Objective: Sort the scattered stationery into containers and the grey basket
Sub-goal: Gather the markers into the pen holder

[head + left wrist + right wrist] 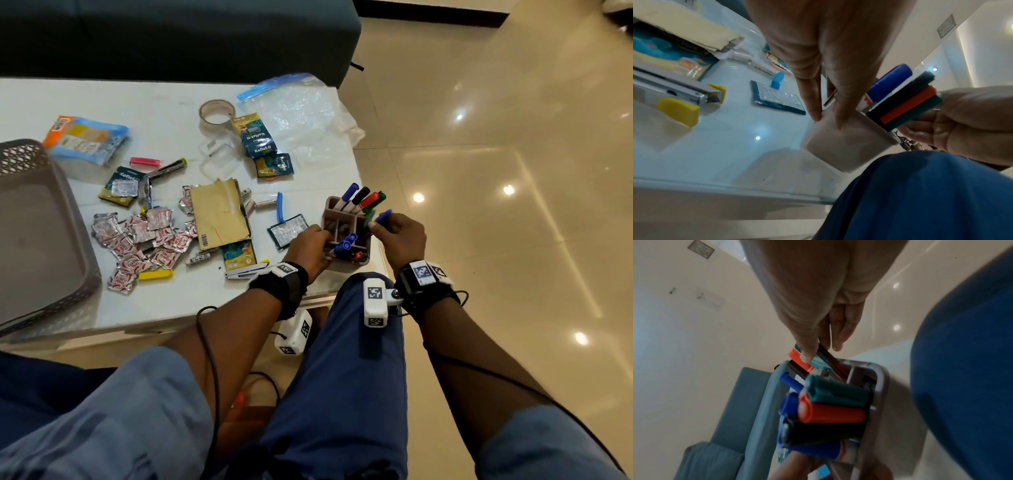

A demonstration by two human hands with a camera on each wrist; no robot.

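Note:
A pinkish-grey pen holder with several compartments stands near the table's front right corner. Blue, black, red and green markers stick out of its far compartment; blue pens lie in a near one. My left hand grips the holder's left wall, fingers pressed on it. My right hand pinches a small bundle of thin pens over the holder's right side, a blue cap poking out. The grey basket sits at the table's left.
Silver-red sachets, a brown envelope, a tape roll, a zip bag, a blue clip and a yellow-ended stapler litter the white table. My knee touches its front edge; a dark sofa lies behind.

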